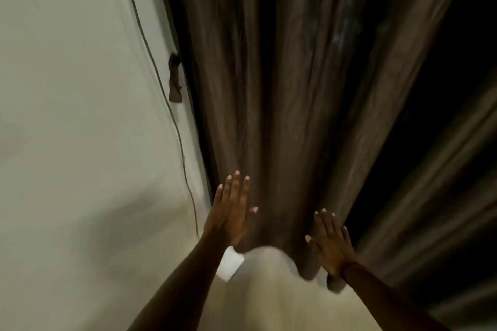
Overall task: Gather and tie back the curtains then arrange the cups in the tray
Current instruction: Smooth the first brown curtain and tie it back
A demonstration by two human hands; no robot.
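A dark brown curtain hangs in long folds down the middle of the view, bunched narrower near the floor. My left hand lies flat with straight fingers against the curtain's left edge. My right hand is flat with fingers spread against its right side, low down. A second brown curtain panel hangs at the right, with a dark gap between the two. A short brown tieback strap hangs on the wall left of the curtain. No cups or tray are in view.
A pale wall fills the left side, with a thin dark cable running down it. A pale floor shows below the curtain hem. A small white object sits at the wall's base.
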